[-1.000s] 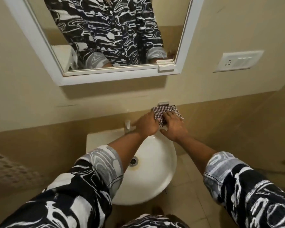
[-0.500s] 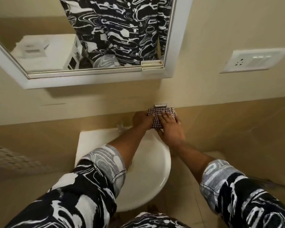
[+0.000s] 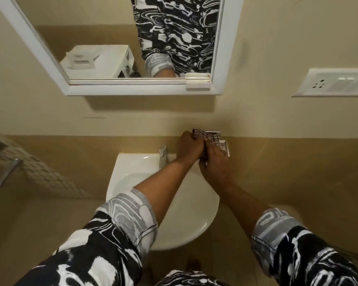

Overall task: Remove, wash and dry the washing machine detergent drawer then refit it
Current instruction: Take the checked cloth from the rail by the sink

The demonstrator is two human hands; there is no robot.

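Observation:
Above the back right of the white basin (image 3: pixel 132 178), both hands meet close to the wall. My left hand (image 3: pixel 189 146) is closed in a fist on one end of a red-and-white checked cloth (image 3: pixel 202 134). My right hand (image 3: pixel 215 162) lies over the pale grey detergent drawer (image 3: pixel 225 147), fingers pressing the cloth onto it. Only the drawer's top edge and right side show; the rest is hidden by cloth and hands.
A chrome tap (image 3: pixel 163 156) stands at the basin's back, just left of my left wrist. A white-framed mirror (image 3: pixel 132 90) hangs above, and a switch and socket plate (image 3: pixel 335 82) sits on the wall to the right. A perforated panel (image 3: pixel 39 168) runs at the left.
The view has shifted so the mirror and basin sit further right. My hands have bunched the cloth tighter against the drawer, and more of the drawer's right side now shows.

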